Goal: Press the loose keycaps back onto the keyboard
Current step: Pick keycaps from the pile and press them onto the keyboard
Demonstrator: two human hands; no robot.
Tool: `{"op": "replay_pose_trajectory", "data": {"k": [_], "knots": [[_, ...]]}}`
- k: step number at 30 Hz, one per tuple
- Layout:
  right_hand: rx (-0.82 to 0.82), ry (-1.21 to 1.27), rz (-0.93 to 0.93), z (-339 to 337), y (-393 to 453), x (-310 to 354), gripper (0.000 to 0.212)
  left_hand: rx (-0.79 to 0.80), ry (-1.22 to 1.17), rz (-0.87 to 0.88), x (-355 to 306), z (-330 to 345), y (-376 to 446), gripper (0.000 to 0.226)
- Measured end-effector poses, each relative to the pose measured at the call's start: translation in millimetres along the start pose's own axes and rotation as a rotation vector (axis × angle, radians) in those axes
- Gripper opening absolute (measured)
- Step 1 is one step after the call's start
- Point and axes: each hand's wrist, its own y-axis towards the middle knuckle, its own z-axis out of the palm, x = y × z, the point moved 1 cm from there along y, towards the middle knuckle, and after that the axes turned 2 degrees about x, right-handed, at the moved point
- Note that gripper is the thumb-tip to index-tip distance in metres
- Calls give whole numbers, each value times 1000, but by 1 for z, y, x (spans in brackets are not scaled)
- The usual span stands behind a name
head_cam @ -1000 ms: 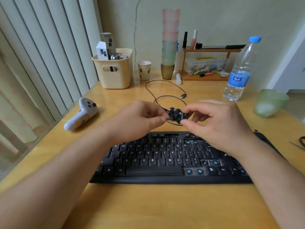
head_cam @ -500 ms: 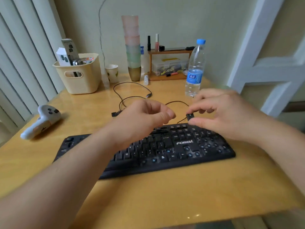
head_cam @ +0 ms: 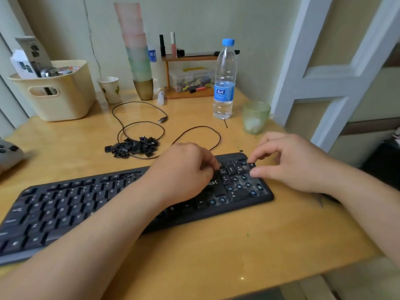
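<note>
The keyboard (head_cam: 91, 204) lay slantwise along the table's (head_cam: 216, 252) near edge, its right end reaching toward the right edge; most of its main block carried caps, so that part looked done; the number pad at the right end was still patchy, with several bare blue stems showing among a few seated keys, and two more open stems sat by the arrow keys; a good deal remained, to judge by the pile of keycaps (head_cam: 133, 147) lying loose at mid-table, just beyond the keyboard and ringed by a thin black cable (head_cam: 140, 123).

The left hand (head_cam: 184, 169) rested on the keyboard just left of the pad, fingers curled down onto the keys; whether it held a cap I could not tell, since the fingertips were hidden; the right hand (head_cam: 287, 163) hovered over the pad's far right corner, thumb and forefinger drawn together as if pinching a small dark keycap (head_cam: 251, 165) at a vacant spot, though the cap was too small to see surely; I judged the step in hand to be seating one pad key.

The keyboard was black and low, dusty grey around the bare stems.
</note>
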Motion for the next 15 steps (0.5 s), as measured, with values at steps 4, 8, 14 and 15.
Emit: {"op": "replay_pose_trajectory", "data": {"k": [4,8,14,15], "knots": [[31,-2,-23,10,11,4,18,-82,47,68,11,4,-6,31],[64,-22,-23,20,12,11,17,-96,85,120,14,5,-10,34],[99,-110,-48,25,10,17,17,-93,136,161,6,13,-13,40],[87,-125,-48,24,10,17,16,-90,148,165,4,14,-13,41]]}}
